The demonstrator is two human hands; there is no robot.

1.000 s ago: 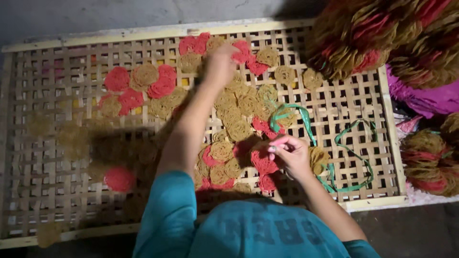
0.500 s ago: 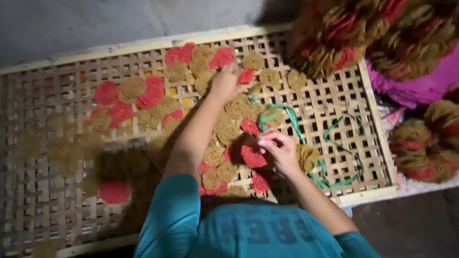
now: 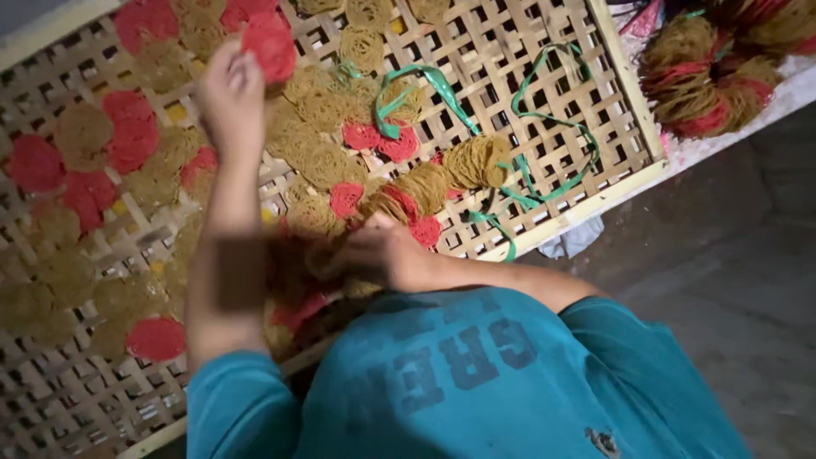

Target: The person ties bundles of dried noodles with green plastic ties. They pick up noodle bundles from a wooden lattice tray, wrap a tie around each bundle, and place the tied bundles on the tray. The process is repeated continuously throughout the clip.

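While reaching up-tray, left hand (image 3: 229, 93) pinches red lacy disc (image 3: 270, 47), fingers closed on its edge. Right hand (image 3: 387, 253) curled shut around stacked stringy discs (image 3: 408, 200), tan and red, near tray's lower edge. Woven lattice tray (image 3: 544, 51): open slats, green ribbon (image 3: 442, 85) looped across bare right part.

I see a woven bamboo lattice tray (image 3: 544, 51) lying on the dark floor (image 3: 731, 280). Round red discs (image 3: 132, 140) and tan discs (image 3: 323, 161) lie scattered across it around my fingers (image 3: 234, 72), with a green strap (image 3: 544, 183) beyond my right fingertips.
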